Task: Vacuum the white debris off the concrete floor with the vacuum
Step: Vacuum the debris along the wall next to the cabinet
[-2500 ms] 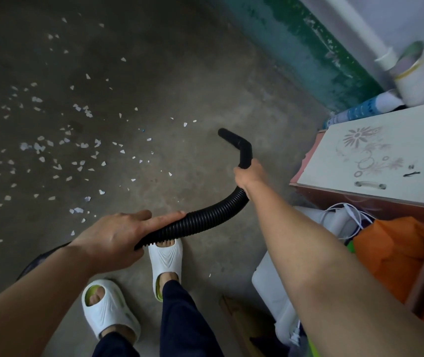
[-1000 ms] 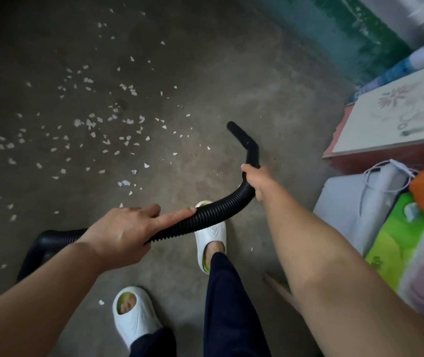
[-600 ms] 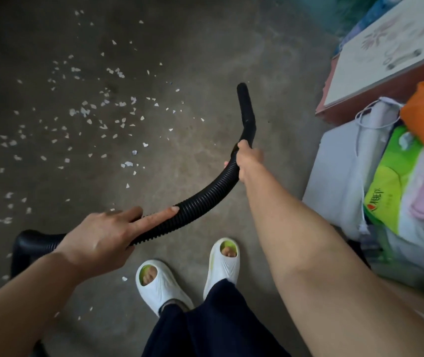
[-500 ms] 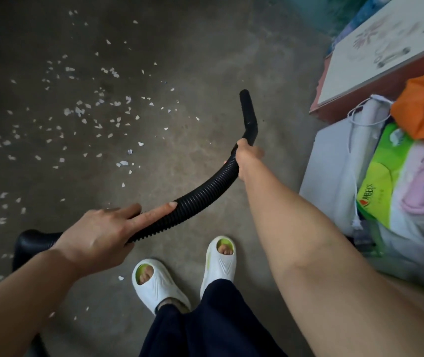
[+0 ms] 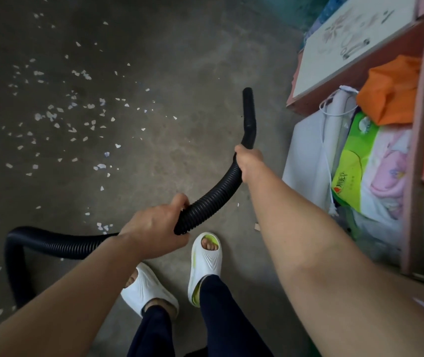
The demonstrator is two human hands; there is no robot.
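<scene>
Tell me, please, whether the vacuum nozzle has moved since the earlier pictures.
Yes. The nozzle has swung right, away from the white debris, and its tip now lies nearer the flowered white board.

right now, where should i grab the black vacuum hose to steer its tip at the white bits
Grip the smooth rigid neck below its bend, coming from behind and above, where the right hand wraps it. That part looks stiff, so it should steer the tip; the ribbed hose bends, so the left hand only carries slack. The white debris lies to the left.
</scene>
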